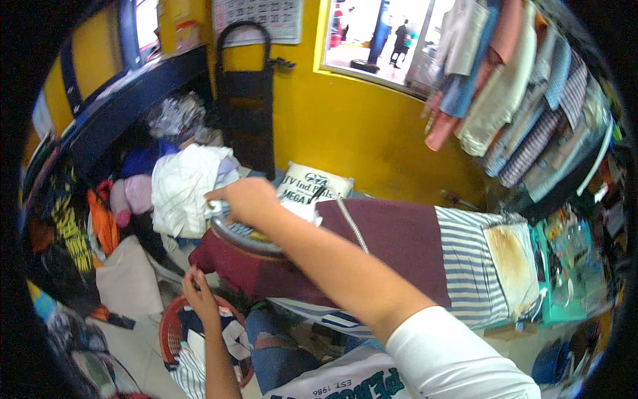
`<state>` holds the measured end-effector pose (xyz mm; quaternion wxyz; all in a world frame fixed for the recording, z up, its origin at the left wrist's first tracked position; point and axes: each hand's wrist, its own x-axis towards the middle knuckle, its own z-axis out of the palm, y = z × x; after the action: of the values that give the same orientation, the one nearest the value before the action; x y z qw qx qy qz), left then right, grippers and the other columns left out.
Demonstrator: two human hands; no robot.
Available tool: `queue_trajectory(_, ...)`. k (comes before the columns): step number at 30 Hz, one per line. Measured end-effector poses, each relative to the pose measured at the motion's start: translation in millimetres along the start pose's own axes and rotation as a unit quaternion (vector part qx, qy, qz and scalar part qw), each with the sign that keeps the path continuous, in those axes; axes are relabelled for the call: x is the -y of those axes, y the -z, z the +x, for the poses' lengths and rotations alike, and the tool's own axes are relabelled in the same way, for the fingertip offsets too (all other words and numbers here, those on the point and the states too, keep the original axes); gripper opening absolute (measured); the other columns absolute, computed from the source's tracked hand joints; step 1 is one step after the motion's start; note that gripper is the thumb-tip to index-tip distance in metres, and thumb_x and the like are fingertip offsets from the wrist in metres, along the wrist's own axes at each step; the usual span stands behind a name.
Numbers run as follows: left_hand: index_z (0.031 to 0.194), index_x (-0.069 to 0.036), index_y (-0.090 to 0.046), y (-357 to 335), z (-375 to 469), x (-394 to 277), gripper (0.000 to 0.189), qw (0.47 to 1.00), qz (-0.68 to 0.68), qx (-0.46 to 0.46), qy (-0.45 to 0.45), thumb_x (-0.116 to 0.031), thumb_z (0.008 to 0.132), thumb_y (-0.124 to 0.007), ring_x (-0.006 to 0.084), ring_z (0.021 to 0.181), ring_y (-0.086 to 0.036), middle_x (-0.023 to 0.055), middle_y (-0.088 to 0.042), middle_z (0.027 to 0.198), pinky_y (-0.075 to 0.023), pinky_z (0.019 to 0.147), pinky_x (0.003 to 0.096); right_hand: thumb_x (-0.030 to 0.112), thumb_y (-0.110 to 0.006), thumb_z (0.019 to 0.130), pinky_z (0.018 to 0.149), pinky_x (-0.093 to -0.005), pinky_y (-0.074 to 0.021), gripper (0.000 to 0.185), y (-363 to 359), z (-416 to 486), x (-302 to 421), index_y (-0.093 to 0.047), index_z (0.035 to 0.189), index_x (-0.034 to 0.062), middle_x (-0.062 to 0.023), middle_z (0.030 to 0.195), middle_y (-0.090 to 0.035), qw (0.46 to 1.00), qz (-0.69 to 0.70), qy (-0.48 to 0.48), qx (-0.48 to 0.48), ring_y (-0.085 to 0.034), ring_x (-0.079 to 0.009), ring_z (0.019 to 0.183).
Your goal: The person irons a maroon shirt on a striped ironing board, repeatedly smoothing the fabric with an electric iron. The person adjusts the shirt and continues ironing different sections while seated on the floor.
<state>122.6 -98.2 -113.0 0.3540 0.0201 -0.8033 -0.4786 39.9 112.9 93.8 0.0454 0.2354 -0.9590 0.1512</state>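
Note:
My right hand (pixel 246 202) reaches across the ironing board and grips a round-rimmed object, which looks like a clothes iron (pixel 249 242), over a maroon garment (pixel 389 239). Its underside is hidden, so whether it touches the cloth cannot be told. The garment lies along the board over a striped cover (pixel 468 264). At the garment's left end, my left hand (pixel 199 289) is beside the dark red edge, fingers bent; whether they pinch the cloth is unclear. A braided cord (pixel 353 225) crosses the garment. White folded cloth (pixel 182 189) is piled beyond my right hand.
A red plastic basket (pixel 168 329) of clothes stands below my left hand. A scorched cloth (pixel 513 269) lies at the board's right end, beside a green plastic rack (pixel 563 299). Shirts (pixel 518 85) hang at upper right. A printed sack (pixel 319 182) and black hand truck (pixel 246 109) are by the yellow wall.

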Motion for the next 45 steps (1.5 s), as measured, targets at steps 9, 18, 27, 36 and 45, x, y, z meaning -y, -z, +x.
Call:
queue_trajectory(9, 0.082, -0.005, -0.061, -7, -79, -93, 0.044, 0.895, -0.212, 0.218, 0.326, -0.044, 0.098, -0.046, 0.0115, 0.064, -0.049, 0.0015, -0.054, 0.069, -0.0391, 0.064, 0.0247, 0.012, -0.06, 0.077, 0.079, -0.0435, -0.0508, 0.047, 31, -90, -52, -0.061, 0.121, 0.0287, -0.0159, 0.094, -0.068, 0.994, 0.017, -0.085, -0.065, -0.066, -0.033, 0.09)
queue_trajectory(18, 0.109, -0.009, -0.057, -42, -58, -93, 0.048, 0.61, -0.512, 0.007, 0.605, -0.045, 0.081, -0.07, 0.0138, 0.089, -0.054, -0.0029, -0.058, 0.091, -0.0391, 0.081, 0.0316, 0.019, -0.077, 0.069, 0.082, -0.0405, -0.0502, 0.064, 103, -242, -129, -0.055, 0.128, 0.0308, -0.0159, 0.104, -0.067, 0.96, -0.071, -0.263, -0.071, -0.065, -0.034, 0.093)
queue_trajectory(27, 0.107, -0.012, -0.06, -4, -42, -99, 0.024, 0.693, -0.556, 0.014, 0.458, -0.023, 0.087, -0.068, 0.01, 0.075, -0.057, -0.0026, -0.064, 0.094, -0.0435, 0.063, 0.0255, 0.004, -0.076, 0.059, 0.065, -0.0354, -0.0475, 0.07, 90, -212, -60, -0.062, 0.124, 0.0248, -0.009, 0.073, -0.061, 0.994, -0.008, 0.042, 0.096, -0.06, -0.029, 0.067)
queue_trajectory(36, 0.084, -0.015, -0.059, -8, -76, -75, 0.016, 0.679, -0.502, 0.017, 0.535, -0.025, 0.085, -0.071, 0.0075, 0.07, -0.05, -0.005, -0.057, 0.079, -0.0418, 0.066, 0.0276, 0.024, -0.072, 0.071, 0.066, -0.0428, -0.0502, 0.061, 14, -52, 20, -0.054, 0.128, 0.0344, -0.0124, 0.076, -0.063, 0.973, -0.035, 0.213, 0.076, -0.064, -0.0313, 0.074)
queue_trajectory(45, 0.084, -0.015, -0.057, -17, -77, -70, 0.02, 0.663, -0.54, 0.032, 0.518, -0.028, 0.084, -0.072, 0.0082, 0.069, -0.049, -0.0065, -0.053, 0.075, -0.0414, 0.068, 0.0274, 0.028, -0.074, 0.073, 0.069, -0.0434, -0.0487, 0.063, 15, -45, 25, -0.051, 0.131, 0.0372, -0.0181, 0.082, -0.066, 0.989, -0.01, 0.122, 0.081, -0.064, -0.0344, 0.074)
